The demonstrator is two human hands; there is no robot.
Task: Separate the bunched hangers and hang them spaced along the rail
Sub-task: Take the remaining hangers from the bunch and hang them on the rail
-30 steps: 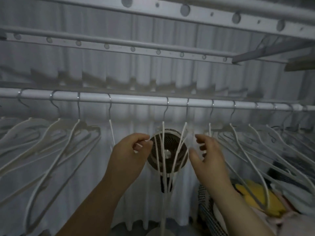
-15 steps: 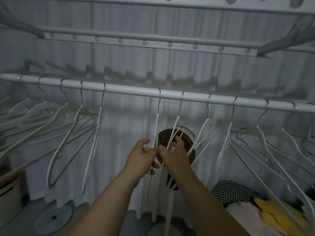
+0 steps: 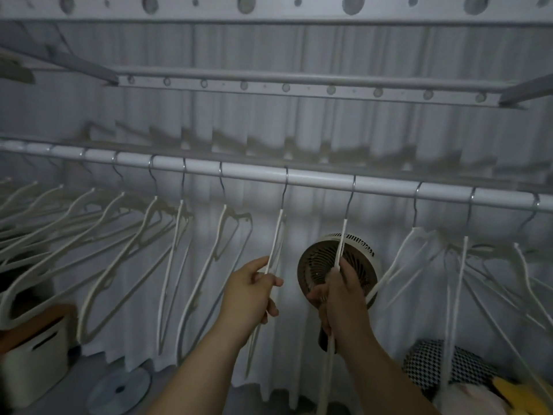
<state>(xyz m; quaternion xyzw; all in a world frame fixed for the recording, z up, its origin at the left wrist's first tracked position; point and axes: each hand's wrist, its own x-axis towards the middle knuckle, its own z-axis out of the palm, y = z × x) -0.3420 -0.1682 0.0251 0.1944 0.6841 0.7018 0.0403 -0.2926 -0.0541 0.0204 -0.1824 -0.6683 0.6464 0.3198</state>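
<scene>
In the head view the spacing step looks well along: hangers hang apart along the rail (image 3: 317, 178). The left hand (image 3: 251, 292) pinches the left hanger (image 3: 276, 235) between thumb and curled fingers. The right hand (image 3: 341, 298) has its fingers wrapped tight round the right hanger (image 3: 342, 244), in front of a fan (image 3: 359, 250). Next, I judge, both need nudging sideways to even the gaps.

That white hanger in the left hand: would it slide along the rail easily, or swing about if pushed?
Probably slides: the white hanger hangs by a thin hook on the smooth rail. Likely swings, hanging from one point. Seems light and stiff: the left hand pinches its straight frame.
</scene>
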